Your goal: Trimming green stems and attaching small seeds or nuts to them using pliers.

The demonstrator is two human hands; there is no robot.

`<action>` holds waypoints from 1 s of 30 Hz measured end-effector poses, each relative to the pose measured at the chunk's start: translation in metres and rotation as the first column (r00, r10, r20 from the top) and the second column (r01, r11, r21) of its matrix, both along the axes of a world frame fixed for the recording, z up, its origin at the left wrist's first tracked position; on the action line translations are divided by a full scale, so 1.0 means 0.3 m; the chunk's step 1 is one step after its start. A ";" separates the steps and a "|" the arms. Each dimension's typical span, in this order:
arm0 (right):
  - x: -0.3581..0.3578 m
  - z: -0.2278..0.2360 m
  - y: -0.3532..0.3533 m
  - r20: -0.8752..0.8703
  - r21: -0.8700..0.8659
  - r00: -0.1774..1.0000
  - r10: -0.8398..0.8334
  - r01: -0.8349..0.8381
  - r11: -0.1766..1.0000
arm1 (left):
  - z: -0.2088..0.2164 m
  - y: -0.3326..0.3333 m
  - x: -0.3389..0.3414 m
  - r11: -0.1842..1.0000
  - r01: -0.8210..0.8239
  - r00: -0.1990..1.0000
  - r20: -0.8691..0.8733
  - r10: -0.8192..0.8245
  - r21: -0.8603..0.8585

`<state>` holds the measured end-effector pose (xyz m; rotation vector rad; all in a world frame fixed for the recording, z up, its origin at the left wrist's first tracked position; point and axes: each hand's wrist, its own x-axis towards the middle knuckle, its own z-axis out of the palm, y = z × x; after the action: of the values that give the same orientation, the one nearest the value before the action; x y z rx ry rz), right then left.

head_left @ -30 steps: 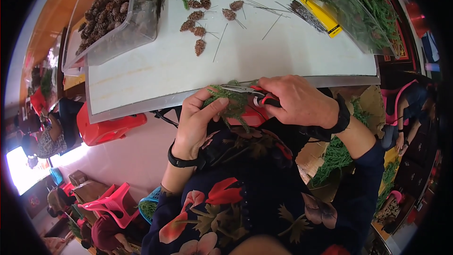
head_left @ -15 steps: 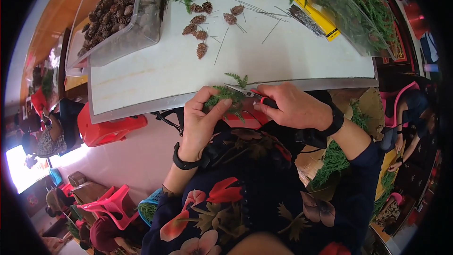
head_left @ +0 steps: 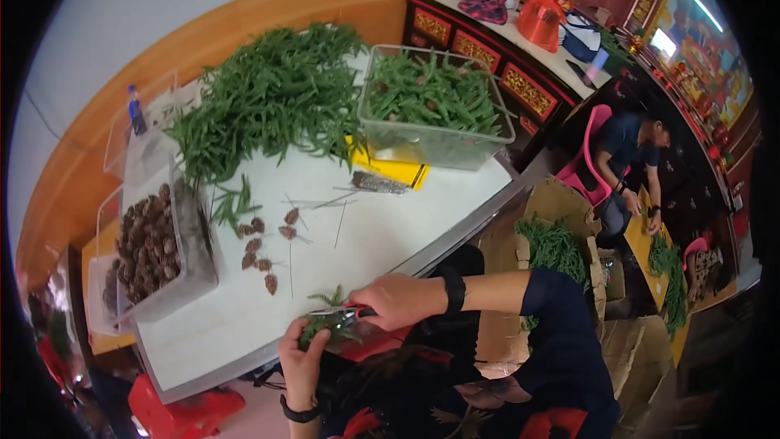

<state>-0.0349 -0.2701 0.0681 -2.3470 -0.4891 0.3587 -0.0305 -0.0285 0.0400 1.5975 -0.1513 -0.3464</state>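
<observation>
At the table's near edge, my left hand pinches a small green artificial sprig between thumb and fingers. My right hand is closed around the red-and-black handles of a pair of pliers. Their silver jaws reach across the sprig, close to my left fingertips; whether they bite on it I cannot tell. Beyond my hands, several small pine cones with wire stems lie on the white tabletop. Loose thin wires are scattered beside them.
A clear tub of pine cones stands left. Green sprigs are heaped at the back, beside a clear bin of greenery and a yellow packet with wires. An open cardboard box stands right; another person sits beyond.
My view has swung up and to the right, bringing the sprig heap, cabinet and seated person into sight. Both hands keep their hold on the sprig and the pliers.
</observation>
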 end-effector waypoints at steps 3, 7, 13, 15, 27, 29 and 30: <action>-0.005 0.050 0.000 0.091 -0.024 0.996 0.014 -0.011 1.000 | 0.026 -0.009 0.005 0.993 0.043 0.996 0.078 -0.052 0.114; -0.014 0.033 0.012 0.211 -0.090 0.977 0.017 0.002 0.996 | 0.048 -0.009 0.004 0.976 0.042 0.973 0.211 -0.089 0.216; -0.021 0.098 -0.027 0.154 -0.106 0.986 -0.057 0.074 0.992 | 0.068 -0.031 0.003 0.993 -0.067 0.965 0.257 0.041 0.092; -0.015 0.177 -0.081 0.086 -0.095 0.981 -0.174 0.182 0.979 | 0.051 -0.015 0.015 0.989 -0.139 0.961 0.248 0.123 0.047; 0.306 0.560 -0.722 0.396 -0.009 0.379 -0.837 0.913 0.409 | -0.137 0.008 0.132 0.917 -0.310 0.811 0.572 0.119 0.249; 0.326 0.523 -0.754 0.363 -0.146 0.358 -0.860 0.934 0.326 | -0.129 0.029 0.126 0.926 -0.294 0.840 0.526 0.131 0.238; 0.314 0.505 -0.767 0.424 -0.074 0.316 -0.849 0.946 0.315 | -0.123 0.038 0.122 0.938 -0.267 0.866 0.481 0.134 0.220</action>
<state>0.0593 -0.5002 0.2196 -2.5476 0.9234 -0.5598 0.0062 -0.0171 0.0029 1.9401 -0.3055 0.1957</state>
